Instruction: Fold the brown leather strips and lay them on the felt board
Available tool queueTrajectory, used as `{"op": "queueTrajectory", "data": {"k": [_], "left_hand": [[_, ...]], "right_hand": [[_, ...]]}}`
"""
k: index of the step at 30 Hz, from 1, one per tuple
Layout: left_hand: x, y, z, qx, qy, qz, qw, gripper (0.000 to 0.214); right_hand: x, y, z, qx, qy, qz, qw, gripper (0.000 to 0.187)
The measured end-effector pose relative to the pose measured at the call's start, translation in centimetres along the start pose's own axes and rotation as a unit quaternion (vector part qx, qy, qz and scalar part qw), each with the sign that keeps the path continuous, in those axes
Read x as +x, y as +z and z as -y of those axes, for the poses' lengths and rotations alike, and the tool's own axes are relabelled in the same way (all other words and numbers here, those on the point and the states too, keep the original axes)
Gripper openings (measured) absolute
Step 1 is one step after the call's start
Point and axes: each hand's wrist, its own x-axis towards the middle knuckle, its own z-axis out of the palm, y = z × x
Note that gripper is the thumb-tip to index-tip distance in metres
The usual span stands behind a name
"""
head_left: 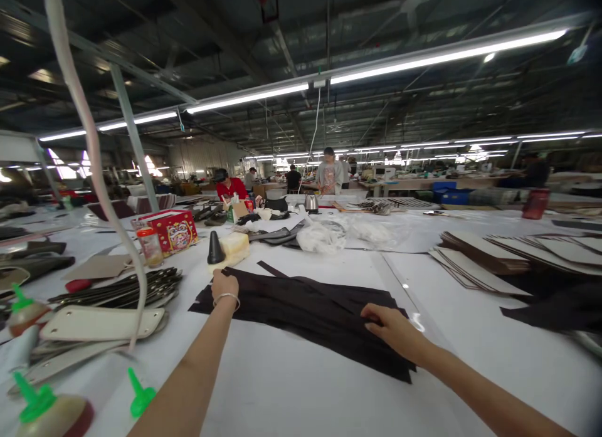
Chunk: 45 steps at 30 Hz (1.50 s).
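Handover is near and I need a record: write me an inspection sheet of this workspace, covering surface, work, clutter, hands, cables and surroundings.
Surface: smooth white tabletop, partly covered by materials.
Job's things: flat, layered black fabric; a narrow black strip juts out on the far side.
Clutter: squat plastic bottle with green nozzle, red patterned cardboard box, black cone-shaped object.
Hands: left hand at the fabric's left end, right hand at its right part; how firmly either grips cannot be told.
Cables: thick whitish cord hanging at left.
Surroundings: lit white tube lamps overhead; person in red beyond the table.
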Motion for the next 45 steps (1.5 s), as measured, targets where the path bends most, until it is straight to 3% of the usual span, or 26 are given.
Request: {"op": "queueTrajectory", "data": {"k": [4,9,14,18,22,27,31,34,38,45], "left_hand": [[-0.1,1.1,0.4,0.083,-0.022,-0.055,0.995,0.037],[-3.2,3.3,-1.9,0.131,0.062,-0.092,0.985,0.042],[-6.9,6.2,-4.7,0.147,0.208,0.0,0.967,0.025],[-8.0,7.5,-5.2,0.169,0.245,0.072,0.952,0.024],[-7.7,7.6,-5.1,0.183,0.29,0.126,0.931,0.033],[-7.7,8.5,-5.7,0.181,0.427,0.24,0.853,0.038],[-7.2,9.5,-6.2,0.203,0.478,0.289,0.804,0.033],[-5.9,9.0,-6.0,0.232,0.48,0.28,0.798,0.032],[-3.7,6.6,-4.7,0.283,0.449,0.218,0.819,0.03],[-1.9,3.1,-1.7,0.382,0.307,0.075,0.869,0.027]], "right_hand": [[2.7,1.7,0.5,-0.087,-0.004,-0.043,0.995,0.013],[7.2,3.5,2.2,-0.146,0.008,-0.073,0.987,0.024],[10.9,5.5,3.8,-0.168,-0.004,-0.071,0.983,0.025],[12.1,6.3,4.3,-0.171,-0.023,-0.076,0.982,0.013],[12.5,6.4,4.7,-0.172,-0.053,-0.093,0.979,0.014],[11.7,6.0,5.6,-0.183,-0.164,-0.068,0.967,0.022],[10.8,5.5,5.7,-0.208,-0.24,-0.043,0.947,0.027],[10.3,5.2,5.0,-0.232,-0.258,-0.039,0.937,0.028],[9.5,5.4,4.2,-0.25,-0.258,-0.042,0.932,0.033],[8.5,6.2,3.3,-0.248,-0.254,-0.05,0.933,0.042]]}}
